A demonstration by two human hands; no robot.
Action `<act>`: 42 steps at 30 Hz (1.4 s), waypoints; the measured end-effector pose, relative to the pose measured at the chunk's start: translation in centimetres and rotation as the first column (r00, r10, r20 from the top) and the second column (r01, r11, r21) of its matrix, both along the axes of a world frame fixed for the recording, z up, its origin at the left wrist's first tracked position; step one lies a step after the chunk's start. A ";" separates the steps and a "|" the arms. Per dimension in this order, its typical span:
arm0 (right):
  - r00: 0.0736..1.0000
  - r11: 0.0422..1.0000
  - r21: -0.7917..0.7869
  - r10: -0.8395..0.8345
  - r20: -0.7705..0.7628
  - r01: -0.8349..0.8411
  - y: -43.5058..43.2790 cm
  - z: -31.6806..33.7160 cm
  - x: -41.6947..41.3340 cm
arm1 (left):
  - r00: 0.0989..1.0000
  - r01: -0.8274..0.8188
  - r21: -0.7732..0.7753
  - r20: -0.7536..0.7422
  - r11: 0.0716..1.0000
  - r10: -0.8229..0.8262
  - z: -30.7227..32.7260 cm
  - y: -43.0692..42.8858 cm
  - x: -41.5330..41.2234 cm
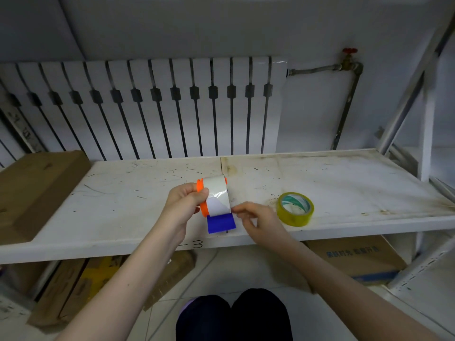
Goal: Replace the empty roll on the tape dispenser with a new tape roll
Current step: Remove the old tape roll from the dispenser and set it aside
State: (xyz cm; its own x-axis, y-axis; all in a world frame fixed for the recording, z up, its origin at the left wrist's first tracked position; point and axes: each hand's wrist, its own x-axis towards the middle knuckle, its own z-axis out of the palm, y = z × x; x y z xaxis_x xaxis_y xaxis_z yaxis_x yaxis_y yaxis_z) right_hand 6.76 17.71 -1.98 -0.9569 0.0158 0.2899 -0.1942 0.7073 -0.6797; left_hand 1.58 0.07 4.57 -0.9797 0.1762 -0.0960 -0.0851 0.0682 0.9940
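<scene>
My left hand (183, 204) grips an orange tape dispenser (202, 205) with a blue flap (220, 223) at its lower end, held just above the white shelf (123, 212). A pale roll (216, 196) sits in the dispenser. My right hand (256, 219) is at the roll's right edge, fingertips touching it near the blue flap. A yellowish tape roll (295, 209) with a green-and-white core lies flat on the shelf, just right of my right hand.
A flat cardboard box (37, 190) lies on the shelf's left end. A white radiator (147, 107) and a pipe with a red valve (349, 51) stand behind. Cardboard boxes (357, 257) sit under the shelf. Shelf posts (426, 119) rise at right.
</scene>
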 end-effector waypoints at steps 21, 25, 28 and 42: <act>0.997 0.918 -0.391 -0.051 0.066 0.073 -0.6 2.7 0.9 | 0.998 0.056 0.037 -0.024 0.998 -0.055 -1.2 1.3 1.3; 0.997 0.941 -0.338 -0.007 0.075 0.032 0.1 2.2 0.6 | 1.000 0.007 0.045 0.019 0.999 -0.008 -1.8 1.4 1.3; 0.989 0.946 -0.293 -0.148 -0.006 0.140 0.9 1.6 0.4 | 0.996 -0.084 0.040 0.033 0.996 0.083 -2.1 1.3 0.7; 0.873 0.842 -0.305 -0.484 -0.064 0.445 8.0 0.9 0.1 | 0.995 -0.049 -0.013 0.083 0.999 0.050 -3.4 4.5 -0.2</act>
